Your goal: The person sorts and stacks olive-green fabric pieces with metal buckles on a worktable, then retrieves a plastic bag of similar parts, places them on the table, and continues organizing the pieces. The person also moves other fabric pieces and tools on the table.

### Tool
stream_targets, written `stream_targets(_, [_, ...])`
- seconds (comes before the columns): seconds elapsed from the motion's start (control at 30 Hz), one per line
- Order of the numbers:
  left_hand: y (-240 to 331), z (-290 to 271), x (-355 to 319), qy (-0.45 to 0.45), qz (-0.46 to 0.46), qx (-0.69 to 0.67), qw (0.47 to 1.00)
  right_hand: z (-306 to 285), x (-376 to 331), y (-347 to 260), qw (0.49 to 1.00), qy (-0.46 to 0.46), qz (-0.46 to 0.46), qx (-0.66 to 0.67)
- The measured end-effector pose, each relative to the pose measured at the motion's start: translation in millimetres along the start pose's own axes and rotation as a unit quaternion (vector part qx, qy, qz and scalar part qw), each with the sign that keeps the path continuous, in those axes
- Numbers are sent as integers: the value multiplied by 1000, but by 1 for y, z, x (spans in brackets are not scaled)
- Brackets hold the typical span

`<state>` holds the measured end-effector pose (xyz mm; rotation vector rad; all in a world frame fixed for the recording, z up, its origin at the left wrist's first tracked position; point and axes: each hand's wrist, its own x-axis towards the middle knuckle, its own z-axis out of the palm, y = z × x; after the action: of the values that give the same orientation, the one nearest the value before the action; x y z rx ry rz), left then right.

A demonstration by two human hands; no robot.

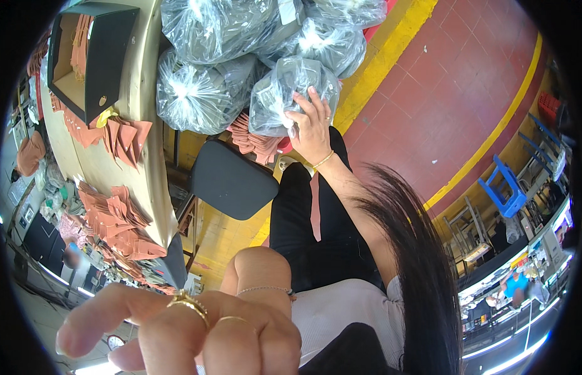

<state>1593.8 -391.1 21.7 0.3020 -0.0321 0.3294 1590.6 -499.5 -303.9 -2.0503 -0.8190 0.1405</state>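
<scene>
My right hand [314,128] reaches forward and rests on a clear plastic bag [275,94] with greyish contents, its fingers spread over the bag's near right side. Beneath that bag shows a stack of reddish-brown pieces [256,142]. Very close to the camera, at the lower left, is my left hand [197,331], raised with rings on it. Its forefinger stretches out to the left and the thumb stands apart; some fingers bend out of sight below. Nothing shows in it.
More filled plastic bags [197,94] are heaped ahead. On the left, a table [137,94] bears a black box [106,62] and bundled reddish-brown pieces [119,219]. A dark stool [231,181] stands beside it. Rightward are a yellow floor line [381,65] and a blue stool [505,187].
</scene>
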Motion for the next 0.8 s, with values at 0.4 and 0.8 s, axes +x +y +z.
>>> stream_targets(0.4, [-14,-5,3,-47,45,-49,997,0,-1,0,1000,-1,1,3])
stream_targets(0.8, [-15,11,15,35,-26,40,998,0,-1,2,1000,3,0,8])
